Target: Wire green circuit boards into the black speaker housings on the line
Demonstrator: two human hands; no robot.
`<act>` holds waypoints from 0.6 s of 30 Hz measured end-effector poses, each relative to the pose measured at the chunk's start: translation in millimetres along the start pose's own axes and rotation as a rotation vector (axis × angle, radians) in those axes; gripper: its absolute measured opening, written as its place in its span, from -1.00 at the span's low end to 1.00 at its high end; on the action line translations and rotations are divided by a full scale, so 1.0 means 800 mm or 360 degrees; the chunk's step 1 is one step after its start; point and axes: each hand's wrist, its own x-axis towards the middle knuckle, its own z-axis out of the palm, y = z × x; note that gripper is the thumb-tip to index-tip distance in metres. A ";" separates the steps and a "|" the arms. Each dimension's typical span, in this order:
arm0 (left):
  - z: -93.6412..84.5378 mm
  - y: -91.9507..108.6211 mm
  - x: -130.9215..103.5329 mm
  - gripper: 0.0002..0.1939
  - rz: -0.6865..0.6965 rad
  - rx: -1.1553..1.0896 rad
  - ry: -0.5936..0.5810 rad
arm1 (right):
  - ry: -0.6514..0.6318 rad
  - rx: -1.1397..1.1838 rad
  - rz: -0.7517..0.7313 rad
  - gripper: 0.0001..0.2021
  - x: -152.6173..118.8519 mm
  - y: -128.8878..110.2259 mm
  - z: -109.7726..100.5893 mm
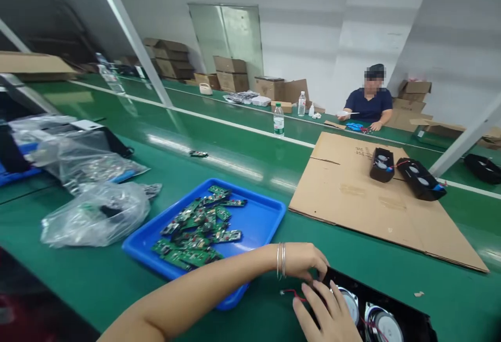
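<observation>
A black speaker box (362,292) with round silver speakers (387,326) set in it lies at the bottom right of the head view, partly cut off by the frame. My left hand (303,259), with thin bangles at the wrist, reaches across to its near-left end. Its fingers curl down there, and their tips are hidden. Over the same end lies my right hand (329,313), fingers stretched out and apart. A red wire with a small white plug (282,292) comes out beside the fingers onto the green table.
A blue tray (262,216) of green circuit boards (195,232) stands left of my hands. Clear plastic bags (97,216) lie farther left. Two black speaker boxes (418,177) rest on a cardboard sheet (344,196). Across the belt sits a person (368,102) near bottles (278,120).
</observation>
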 end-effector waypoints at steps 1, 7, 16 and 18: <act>-0.003 -0.003 -0.009 -0.85 -0.0074 0.0004 0.0024 | -0.0029 0.0021 0.0008 -0.74 0.003 -0.004 0.008; -0.062 -0.053 -0.116 -0.74 -0.1120 0.0303 0.0589 | -0.0167 0.0610 0.0283 -0.76 0.025 -0.004 -0.008; -0.118 -0.123 -0.236 -0.75 -0.2217 0.0623 0.0793 | -0.0118 0.1219 0.1213 -0.88 0.057 0.042 -0.065; -0.114 -0.122 -0.236 -0.75 -0.2240 0.0668 0.0816 | -0.0144 0.1320 0.1247 -0.86 0.058 0.046 -0.067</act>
